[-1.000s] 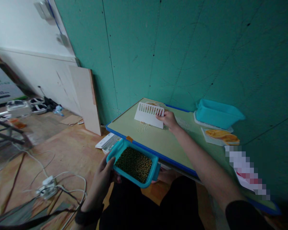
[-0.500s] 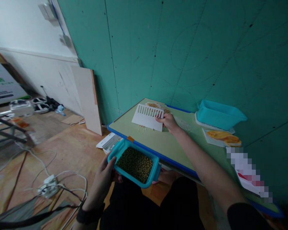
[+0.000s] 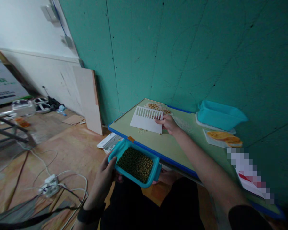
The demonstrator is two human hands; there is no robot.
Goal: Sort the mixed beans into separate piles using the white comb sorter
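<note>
My left hand (image 3: 108, 172) grips the left end of a blue plastic box (image 3: 156, 171), held at the table's front edge. Green and tan beans (image 3: 135, 164) cover its bottom, the tan ones mostly at the right. My right hand (image 3: 168, 124) pinches the right side of a white slotted scraper (image 3: 145, 123), which leans low over the table top. Its slots point toward the wall. Behind it lie tan beans (image 3: 153, 106) on the table, and a few pale bits (image 3: 141, 130) show just in front of its near edge.
The pale green table (image 3: 180, 147) has a blue rim and stands against a green wall. On its right are a blue basin (image 3: 220, 115), a yellow-orange cloth (image 3: 224, 137) and a partly blurred white packet (image 3: 251, 182). White cables and a power strip (image 3: 50, 185) lie on the floor at left.
The white scraper has tipped flatter and come slightly nearer the table's front edge, with pale bits before it. My left hand and the blue box have stayed nearly in place.
</note>
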